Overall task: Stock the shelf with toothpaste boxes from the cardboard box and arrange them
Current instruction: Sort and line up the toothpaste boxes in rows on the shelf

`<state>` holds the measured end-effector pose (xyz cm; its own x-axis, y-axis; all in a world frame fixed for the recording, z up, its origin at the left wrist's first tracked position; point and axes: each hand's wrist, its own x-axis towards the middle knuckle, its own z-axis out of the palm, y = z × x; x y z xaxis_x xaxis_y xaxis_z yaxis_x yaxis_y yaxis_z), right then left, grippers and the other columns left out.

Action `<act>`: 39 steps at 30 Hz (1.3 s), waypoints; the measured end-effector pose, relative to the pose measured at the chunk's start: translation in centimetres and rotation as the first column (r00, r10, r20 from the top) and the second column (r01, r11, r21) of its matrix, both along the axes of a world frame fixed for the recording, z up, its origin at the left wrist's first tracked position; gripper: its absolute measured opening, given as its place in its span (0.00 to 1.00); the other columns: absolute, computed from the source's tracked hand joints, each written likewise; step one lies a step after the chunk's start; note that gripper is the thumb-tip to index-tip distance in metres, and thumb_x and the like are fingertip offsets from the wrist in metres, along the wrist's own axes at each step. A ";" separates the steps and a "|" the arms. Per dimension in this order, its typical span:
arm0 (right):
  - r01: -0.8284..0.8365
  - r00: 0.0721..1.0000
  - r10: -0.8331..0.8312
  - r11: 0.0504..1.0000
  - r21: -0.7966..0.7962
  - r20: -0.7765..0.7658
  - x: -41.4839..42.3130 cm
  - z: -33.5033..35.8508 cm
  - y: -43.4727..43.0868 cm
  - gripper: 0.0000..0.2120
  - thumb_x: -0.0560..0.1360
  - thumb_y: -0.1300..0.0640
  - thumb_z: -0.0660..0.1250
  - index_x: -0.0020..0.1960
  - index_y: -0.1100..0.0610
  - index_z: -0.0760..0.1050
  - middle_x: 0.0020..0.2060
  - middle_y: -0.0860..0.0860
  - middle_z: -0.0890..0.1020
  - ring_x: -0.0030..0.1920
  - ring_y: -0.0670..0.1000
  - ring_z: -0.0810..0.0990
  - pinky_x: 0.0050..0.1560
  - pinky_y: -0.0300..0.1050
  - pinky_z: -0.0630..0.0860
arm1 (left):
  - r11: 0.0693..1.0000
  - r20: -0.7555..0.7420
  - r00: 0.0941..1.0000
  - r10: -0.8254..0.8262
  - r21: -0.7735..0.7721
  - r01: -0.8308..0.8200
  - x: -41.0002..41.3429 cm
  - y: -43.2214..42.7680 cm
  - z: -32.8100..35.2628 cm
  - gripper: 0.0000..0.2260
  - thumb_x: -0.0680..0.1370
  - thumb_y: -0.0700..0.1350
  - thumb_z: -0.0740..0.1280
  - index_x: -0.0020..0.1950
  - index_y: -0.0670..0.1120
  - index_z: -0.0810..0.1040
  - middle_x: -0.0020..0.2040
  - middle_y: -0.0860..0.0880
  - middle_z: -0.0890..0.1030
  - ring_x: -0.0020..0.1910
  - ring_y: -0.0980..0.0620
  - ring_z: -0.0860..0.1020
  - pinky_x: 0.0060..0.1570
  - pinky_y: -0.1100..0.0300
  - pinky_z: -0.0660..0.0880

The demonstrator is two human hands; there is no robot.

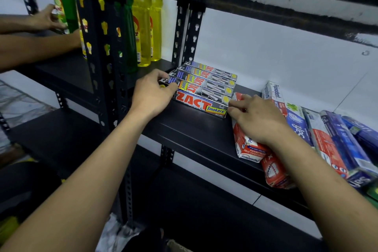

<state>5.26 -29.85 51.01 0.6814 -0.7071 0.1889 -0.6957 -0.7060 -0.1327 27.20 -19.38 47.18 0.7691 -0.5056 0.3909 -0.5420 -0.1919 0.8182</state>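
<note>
Several silver-and-red Zact toothpaste boxes point(204, 86) lie side by side in a row on the black shelf point(194, 127), lengthwise across it. My left hand point(152, 93) grips the left ends of the front boxes. My right hand point(255, 117) presses its fingertips against the right end of the nearest Zact box, resting over red-and-white Pepsodent boxes point(248, 149). The cardboard box is not in view.
More Pepsodent and blue toothpaste boxes point(335, 143) lie to the right, some overhanging the shelf edge. Yellow and green bottles point(143, 16) stand on the neighbouring shelf at left, where another person's hands point(46, 19) handle a green bottle. Black slotted uprights point(110, 67) divide the shelves.
</note>
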 end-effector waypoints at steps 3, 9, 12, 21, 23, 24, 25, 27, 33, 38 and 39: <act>-0.004 1.000 0.004 1.000 0.004 0.000 0.0 0.0 -0.1 0.18 0.81 0.44 0.55 0.68 0.40 0.74 0.71 0.49 0.71 0.69 0.56 0.67 0.67 0.51 0.67 | 1.000 0.006 1.000 0.003 -0.005 -0.003 0.0 0.0 -0.1 0.14 0.75 0.51 0.69 0.60 0.50 0.78 0.55 0.51 0.81 0.43 0.58 0.77 0.32 0.70 0.68; 0.000 1.000 0.000 1.000 -0.003 0.016 0.0 0.0 0.1 0.18 0.80 0.44 0.57 0.67 0.41 0.74 0.71 0.49 0.72 0.70 0.56 0.68 0.67 0.50 0.68 | 1.000 0.047 0.999 0.024 -0.007 -0.023 0.2 -0.1 -0.2 0.15 0.75 0.52 0.69 0.60 0.49 0.79 0.59 0.51 0.81 0.54 0.53 0.77 0.47 0.62 0.72; 0.004 1.000 -0.004 1.000 -0.011 0.005 0.0 0.2 0.4 0.18 0.81 0.44 0.56 0.68 0.41 0.74 0.71 0.50 0.72 0.69 0.56 0.68 0.66 0.50 0.68 | 1.000 0.064 0.998 0.023 0.000 -0.023 0.3 -0.2 -0.3 0.15 0.75 0.52 0.68 0.60 0.49 0.79 0.59 0.50 0.81 0.54 0.52 0.78 0.48 0.60 0.74; 0.016 1.000 -0.016 1.000 -0.009 0.004 0.0 0.4 0.6 0.18 0.81 0.44 0.57 0.69 0.42 0.73 0.72 0.51 0.71 0.70 0.57 0.68 0.67 0.50 0.67 | 1.000 0.067 0.998 0.019 -0.003 -0.019 0.4 -0.4 -0.4 0.15 0.75 0.52 0.68 0.60 0.49 0.79 0.58 0.50 0.81 0.52 0.51 0.79 0.43 0.61 0.72; 0.026 1.000 -0.026 1.000 0.001 0.005 -0.1 0.4 0.6 0.19 0.81 0.44 0.57 0.69 0.41 0.73 0.72 0.51 0.71 0.70 0.57 0.68 0.66 0.49 0.67 | 1.000 0.064 0.998 0.017 -0.002 -0.017 0.4 -0.4 -0.4 0.15 0.75 0.52 0.68 0.60 0.49 0.79 0.58 0.50 0.81 0.51 0.51 0.79 0.42 0.61 0.72; 0.032 0.999 -0.032 0.999 0.005 0.010 -0.1 0.5 0.7 0.19 0.80 0.44 0.57 0.70 0.41 0.73 0.72 0.51 0.71 0.70 0.57 0.68 0.66 0.49 0.67 | 1.000 0.065 0.998 0.017 -0.003 -0.017 0.4 -0.4 -0.4 0.14 0.75 0.52 0.68 0.60 0.49 0.79 0.58 0.50 0.81 0.51 0.51 0.79 0.43 0.61 0.72; 0.039 0.999 -0.039 0.999 0.013 0.014 -0.1 0.5 0.7 0.19 0.80 0.44 0.57 0.70 0.41 0.73 0.71 0.51 0.72 0.70 0.57 0.69 0.66 0.49 0.68 | 1.000 0.071 0.997 0.018 -0.004 -0.018 0.4 -0.5 -0.5 0.14 0.75 0.52 0.68 0.59 0.49 0.79 0.58 0.50 0.80 0.52 0.51 0.79 0.44 0.60 0.73; 0.055 0.998 -0.056 0.998 0.034 0.028 -0.1 0.6 0.8 0.19 0.80 0.44 0.58 0.69 0.42 0.73 0.70 0.51 0.73 0.68 0.57 0.71 0.65 0.49 0.69 | 1.000 0.092 0.996 0.023 -0.005 -0.023 0.4 -0.5 -0.4 0.14 0.75 0.52 0.68 0.58 0.49 0.80 0.60 0.50 0.79 0.54 0.51 0.78 0.50 0.58 0.74; 0.049 0.964 -0.090 0.985 0.166 0.251 -1.3 2.1 1.6 0.16 0.76 0.44 0.66 0.62 0.44 0.79 0.58 0.50 0.82 0.52 0.51 0.78 0.46 0.38 0.67 | 1.000 0.119 0.993 0.016 -0.027 -0.013 0.1 -0.2 -0.4 0.12 0.75 0.50 0.70 0.57 0.48 0.80 0.62 0.51 0.77 0.57 0.52 0.76 0.54 0.60 0.71; 0.059 0.939 -0.078 0.996 0.066 0.336 -6.7 2.9 4.1 0.14 0.76 0.47 0.66 0.61 0.43 0.79 0.56 0.52 0.83 0.56 0.52 0.77 0.51 0.40 0.69 | 0.998 0.147 0.989 -0.018 -0.049 0.025 0.0 0.3 -0.3 0.12 0.73 0.49 0.70 0.55 0.48 0.81 0.64 0.49 0.78 0.61 0.51 0.76 0.64 0.55 0.71; 0.053 0.941 -0.065 0.998 0.045 0.333 -8.1 2.6 4.7 0.15 0.76 0.47 0.66 0.61 0.44 0.79 0.55 0.51 0.83 0.54 0.51 0.78 0.50 0.40 0.69 | 0.998 0.137 0.990 -0.031 -0.051 0.038 -0.2 0.4 -0.2 0.13 0.72 0.50 0.70 0.55 0.49 0.81 0.64 0.50 0.78 0.62 0.51 0.76 0.65 0.53 0.71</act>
<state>-2.88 -25.12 53.56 0.5404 -0.7542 0.3730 -0.6475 -0.6558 -0.3881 27.02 -18.98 46.99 0.6893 -0.5065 0.5181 -0.6548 -0.1294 0.7446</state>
